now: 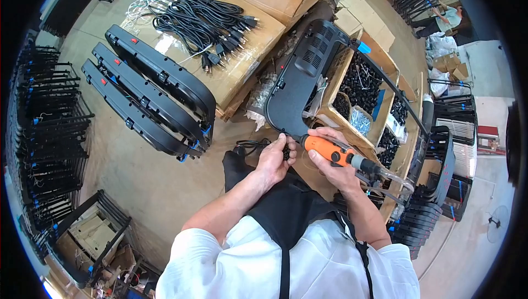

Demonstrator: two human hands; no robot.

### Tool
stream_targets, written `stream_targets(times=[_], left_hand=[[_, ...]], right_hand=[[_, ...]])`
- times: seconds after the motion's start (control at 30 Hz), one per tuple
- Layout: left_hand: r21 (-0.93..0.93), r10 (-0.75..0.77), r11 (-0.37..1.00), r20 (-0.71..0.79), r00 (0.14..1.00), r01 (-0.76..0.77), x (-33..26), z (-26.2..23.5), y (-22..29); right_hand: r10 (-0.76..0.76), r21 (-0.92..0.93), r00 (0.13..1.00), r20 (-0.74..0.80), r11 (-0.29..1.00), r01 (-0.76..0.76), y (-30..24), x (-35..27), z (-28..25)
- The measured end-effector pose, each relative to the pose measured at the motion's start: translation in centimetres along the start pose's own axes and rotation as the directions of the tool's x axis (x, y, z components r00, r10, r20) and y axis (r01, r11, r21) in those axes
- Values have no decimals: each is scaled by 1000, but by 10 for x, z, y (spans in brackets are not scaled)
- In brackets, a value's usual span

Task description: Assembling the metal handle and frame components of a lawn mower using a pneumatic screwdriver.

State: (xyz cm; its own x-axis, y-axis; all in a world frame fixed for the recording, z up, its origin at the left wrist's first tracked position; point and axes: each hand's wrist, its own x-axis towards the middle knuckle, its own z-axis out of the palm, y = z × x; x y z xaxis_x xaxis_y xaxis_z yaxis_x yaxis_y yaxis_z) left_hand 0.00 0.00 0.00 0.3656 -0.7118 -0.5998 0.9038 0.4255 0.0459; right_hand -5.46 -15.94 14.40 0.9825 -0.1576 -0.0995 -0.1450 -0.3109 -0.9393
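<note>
Two hands low | right hand (330, 161) grips orange screwdriver (330, 149) (angled) | left hand (273, 159) pinches black panel (297, 79)

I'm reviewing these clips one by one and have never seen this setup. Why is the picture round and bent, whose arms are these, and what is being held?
One fisheye camera on the person's head looks down, so edges curve. The forearms from the lower edge are the person's own. The right hand grips an orange powered screwdriver, tip toward a curved black plastic housing. The left hand steadies that housing's lower end. Beside it, cardboard boxes of small black parts; to the left, three similar housings stacked on the floor and a bundle of black power cords on a carton.
</note>
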Motion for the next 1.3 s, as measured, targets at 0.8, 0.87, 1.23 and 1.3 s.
stream_targets(times=[0.8,0.87,1.23,1.3], left_hand=[[473,98,878,-14,995,-80,-28,-9,34],[420,114,904,-58,992,-80,-26,-8,33],[81,86,994,-87,992,-79,-7,20,65],[-51,62,996,-87,994,-66,3,28,70]], right_hand=[[13,-225,1000,24,974,-7,3,36,28],[37,-233,999,26,972,-30,1,39,29],[12,141,995,-98,990,2,-24,47,10],[12,140,997,-78,990,-1,-26,54,8]])
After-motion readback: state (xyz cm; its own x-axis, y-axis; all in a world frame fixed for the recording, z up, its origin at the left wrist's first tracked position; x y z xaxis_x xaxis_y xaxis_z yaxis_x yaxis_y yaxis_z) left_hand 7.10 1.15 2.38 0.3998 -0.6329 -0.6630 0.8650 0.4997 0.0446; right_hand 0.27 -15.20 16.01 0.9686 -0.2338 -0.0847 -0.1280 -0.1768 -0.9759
